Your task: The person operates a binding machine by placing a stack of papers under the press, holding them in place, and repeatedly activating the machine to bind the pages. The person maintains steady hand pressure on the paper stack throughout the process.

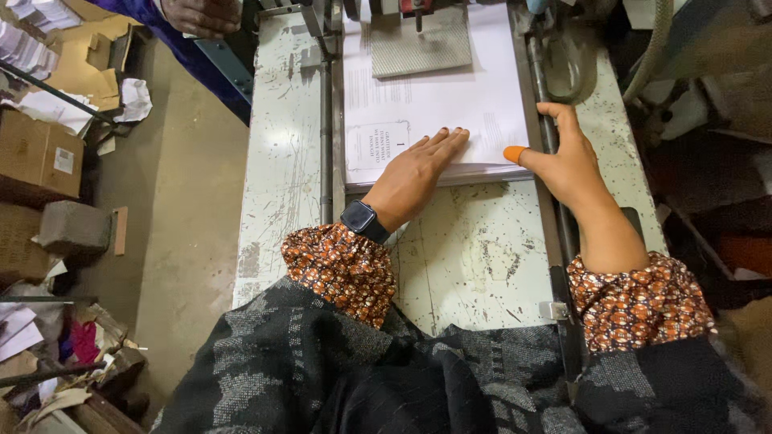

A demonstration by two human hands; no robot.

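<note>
I'm looking down into a print finishing or bindery workshop. In front of me is a worn, scratched metal machine table (474,257) with chipped white paint, a stack of printed sheets (434,96) squared between its steel guide rails (326,120). Left of it, the bare concrete floor (189,225) carries cardboard boxes (36,157), crumpled paper scraps (133,98) and bundled printed sheets (24,48).

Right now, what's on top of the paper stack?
The left hand lies flat on the paper stack, with a grey metal plate farther back. Print beneath both is covered.
</note>
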